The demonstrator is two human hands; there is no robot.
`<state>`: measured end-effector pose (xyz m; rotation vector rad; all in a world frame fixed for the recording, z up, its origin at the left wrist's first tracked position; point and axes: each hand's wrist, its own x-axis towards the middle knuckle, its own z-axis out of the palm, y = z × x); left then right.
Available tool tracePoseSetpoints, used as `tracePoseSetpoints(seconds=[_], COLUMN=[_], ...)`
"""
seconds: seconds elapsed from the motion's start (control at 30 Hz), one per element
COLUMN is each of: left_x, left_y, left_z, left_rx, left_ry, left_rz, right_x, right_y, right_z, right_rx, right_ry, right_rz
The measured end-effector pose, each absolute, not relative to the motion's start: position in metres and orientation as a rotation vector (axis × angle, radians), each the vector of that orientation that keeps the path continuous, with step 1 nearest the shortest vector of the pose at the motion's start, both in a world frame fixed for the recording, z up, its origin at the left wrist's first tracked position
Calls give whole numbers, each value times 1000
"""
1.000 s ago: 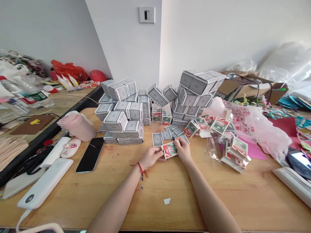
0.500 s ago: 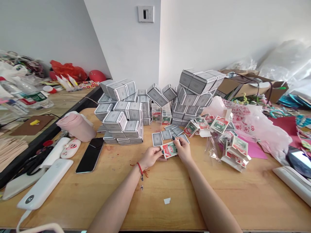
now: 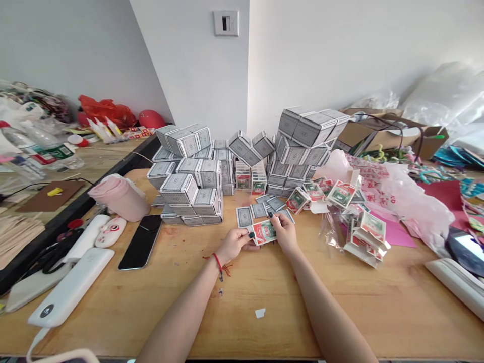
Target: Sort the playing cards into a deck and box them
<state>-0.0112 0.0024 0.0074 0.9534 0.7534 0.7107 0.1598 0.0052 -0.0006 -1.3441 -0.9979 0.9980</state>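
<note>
A red and green playing-card box (image 3: pixel 264 231) is held between my two hands, low over the wooden table. My left hand (image 3: pixel 235 245) grips its left end, thumb on top. At the right end my right hand (image 3: pixel 285 233) pinches it, fingers bent over the upper edge. Just beyond lie loose playing cards (image 3: pixel 245 217), grey patterned backs up. Farther back rise blocks of grey-backed cards (image 3: pixel 207 200), stacked in a left pile and a taller right pile (image 3: pixel 308 132). Several opened card boxes (image 3: pixel 342 194) lie to the right of my hands.
A black phone (image 3: pixel 139 243) and a white power bank (image 3: pixel 71 287) lie on the left, near a pink rolled cloth (image 3: pixel 119 197). A scrap of white paper (image 3: pixel 260 313) sits between my forearms. Crumpled plastic bags (image 3: pixel 397 196) and a cardboard box (image 3: pixel 385 132) crowd the right.
Both hands keep their hold on the card box, which has barely shifted. Nothing else on the table has visibly moved.
</note>
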Motion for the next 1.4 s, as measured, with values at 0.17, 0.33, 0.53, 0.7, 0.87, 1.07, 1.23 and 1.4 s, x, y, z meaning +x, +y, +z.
tracePoseSetpoints(seconds=[0.17,0.33,0.53,0.7,0.87,1.07,1.23,1.4], left_x=[-13,-14,-14,-13,-11,-7,-8,-7], left_y=[4,5,5,5,2,0,4,7], left_z=[9,9,8,13,16,11,12,6], left_rx=[923,901,878,879,993,1212,1181,1169], left_ry=[742,736,714,730,743,830,853,883], left_rz=[695,699,787,828,879,956,983,1066], right_x=[160,160,163,163,159,160,165,167], right_y=[6,7,8,9,6,3,7,12], right_z=[1,1,-4,-7,2,7,1,-6], right_rx=[-1332,-1305,-1270,-1268,-1284,-1275,-1186,-1110], right_ry=[-998,-976,-874,-855,-929,-954,-812,-717], right_rz=[1034,1070,1193,1181,1201,1261,1257,1213])
